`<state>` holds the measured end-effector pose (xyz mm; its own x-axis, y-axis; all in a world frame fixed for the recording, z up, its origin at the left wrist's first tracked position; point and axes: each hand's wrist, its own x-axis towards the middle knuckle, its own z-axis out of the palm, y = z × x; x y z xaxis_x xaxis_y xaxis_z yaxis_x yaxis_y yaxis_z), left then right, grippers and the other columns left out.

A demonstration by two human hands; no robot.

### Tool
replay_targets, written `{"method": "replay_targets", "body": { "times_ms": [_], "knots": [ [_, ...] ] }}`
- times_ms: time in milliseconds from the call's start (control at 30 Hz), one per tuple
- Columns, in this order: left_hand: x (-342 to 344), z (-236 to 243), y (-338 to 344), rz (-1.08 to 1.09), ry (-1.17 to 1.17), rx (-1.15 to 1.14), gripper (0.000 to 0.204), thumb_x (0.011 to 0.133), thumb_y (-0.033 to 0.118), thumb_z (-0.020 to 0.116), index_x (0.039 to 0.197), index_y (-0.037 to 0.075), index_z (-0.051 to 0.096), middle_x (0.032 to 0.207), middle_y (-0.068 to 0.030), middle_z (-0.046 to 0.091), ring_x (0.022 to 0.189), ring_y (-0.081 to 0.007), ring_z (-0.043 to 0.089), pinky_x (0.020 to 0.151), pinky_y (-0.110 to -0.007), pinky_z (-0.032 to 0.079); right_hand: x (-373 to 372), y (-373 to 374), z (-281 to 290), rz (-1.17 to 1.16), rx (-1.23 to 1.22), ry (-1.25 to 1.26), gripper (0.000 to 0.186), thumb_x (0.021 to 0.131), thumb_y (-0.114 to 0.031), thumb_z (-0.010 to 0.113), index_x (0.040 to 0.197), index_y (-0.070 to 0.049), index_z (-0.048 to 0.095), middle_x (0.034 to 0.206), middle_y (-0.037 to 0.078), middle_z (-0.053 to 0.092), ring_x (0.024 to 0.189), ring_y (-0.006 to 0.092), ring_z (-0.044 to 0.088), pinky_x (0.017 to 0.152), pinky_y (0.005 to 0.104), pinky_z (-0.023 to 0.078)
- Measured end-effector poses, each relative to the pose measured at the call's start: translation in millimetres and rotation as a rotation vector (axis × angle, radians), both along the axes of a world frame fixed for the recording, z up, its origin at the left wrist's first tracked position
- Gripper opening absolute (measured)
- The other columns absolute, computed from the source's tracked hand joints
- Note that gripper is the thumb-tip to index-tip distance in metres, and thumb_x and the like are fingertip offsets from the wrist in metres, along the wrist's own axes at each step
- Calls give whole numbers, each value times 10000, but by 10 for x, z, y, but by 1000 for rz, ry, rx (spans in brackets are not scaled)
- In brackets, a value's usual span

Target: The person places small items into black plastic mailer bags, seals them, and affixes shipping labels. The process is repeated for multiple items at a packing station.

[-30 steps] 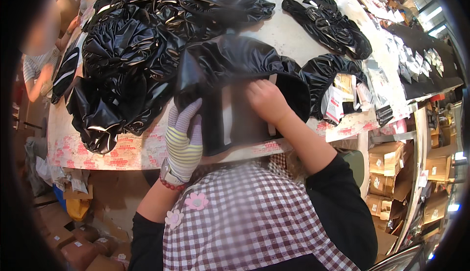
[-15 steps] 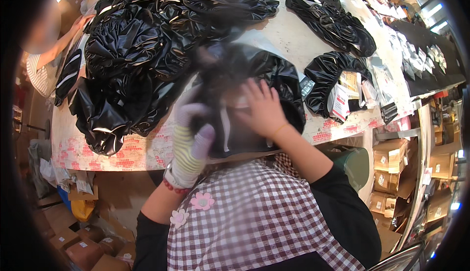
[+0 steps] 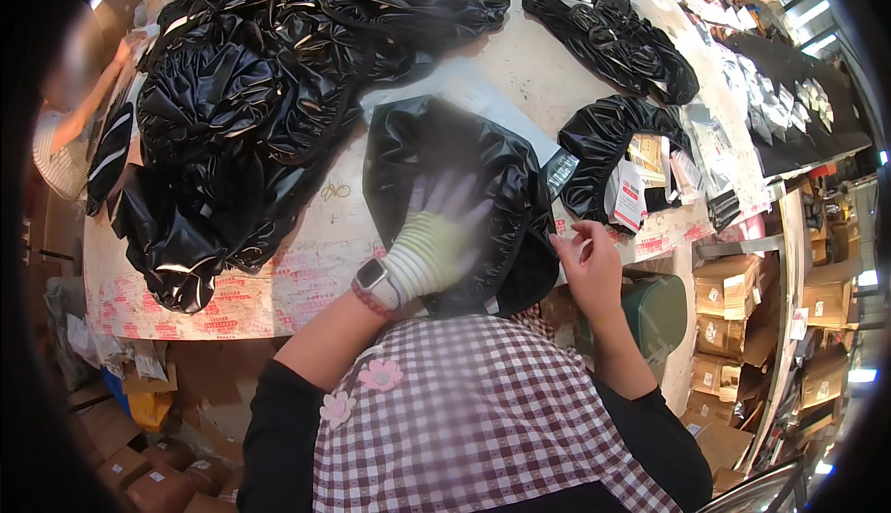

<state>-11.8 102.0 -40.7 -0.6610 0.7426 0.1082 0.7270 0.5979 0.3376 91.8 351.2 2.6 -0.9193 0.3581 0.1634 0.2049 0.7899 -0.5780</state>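
Observation:
A shiny black cover [image 3: 501, 160] with a gathered elastic edge lies folded at the table's front, right before me. My left hand [image 3: 436, 235], in a white and yellow-striped glove, lies over it with fingers spread, slightly blurred. At the cover's right edge is my bare right hand [image 3: 594, 262], its fingers curled and the tips pinched at the edge. Part of the pinch is hard to make out. Beyond the cover a clear plastic bag [image 3: 464, 82] sticks out from under it.
A big heap of black covers [image 3: 232, 96] fills the table's left side. Another black cover [image 3: 640, 49] lies far right; a nearer one [image 3: 585, 156] has cards and packets [image 3: 631, 198] on it. A person [image 3: 70, 133] stands at the left. Cardboard boxes [image 3: 729, 290] are stacked at the right.
My left hand has moved right and forward, onto the cover, with its fingers spread. My right hand has gone from the cover's top to its right edge, fingers now curled. The cover lies flatter.

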Motion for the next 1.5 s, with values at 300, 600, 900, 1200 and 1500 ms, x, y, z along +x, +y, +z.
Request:
{"method": "replay_targets", "body": {
  "times_ms": [300,600,900,1200,1500],
  "knots": [
    [269,63,35,9,270,-61,411,972,273,590,1306,36,623,1368,-158,572,1315,-362,493,1161,-598,325,-672,-725,162,664,-822,82,128,1008,-144,640,1026,-19,617,1198,68,582,1233,191,517,1089,363,376],
    [397,705,-877,-200,-726,243,337,1021,183,606,1344,95,645,1288,-164,656,1274,-239,605,1087,-402,472,-863,-1046,-457,1124,-282,-11,152,947,-177,674,893,-35,660,1115,92,699,1338,331,570,1253,635,178],
    [-228,62,-898,-27,-80,90,781,925,472,695,1557,89,441,1600,-226,413,1480,-410,393,1234,-505,291,-476,-602,187,1099,-377,-105,481,832,-52,700,1308,-70,630,1540,162,511,1485,341,425,1267,569,222],
    [-106,43,-945,-55,-124,-56,1068,854,513,753,1653,58,209,1708,-236,202,1586,-408,191,1296,-535,118,-455,-536,-68,1113,160,-94,628,645,-60,751,1262,-35,637,1295,169,692,1162,348,674,986,466,529],
    [414,602,-758,-63,482,239,464,851,217,746,1284,69,672,1355,-131,635,1289,-302,595,1121,-491,439,-1171,-694,-122,422,-1056,-689,328,957,-166,744,1173,71,674,1050,110,751,899,181,728,820,335,602]
  ]
}}
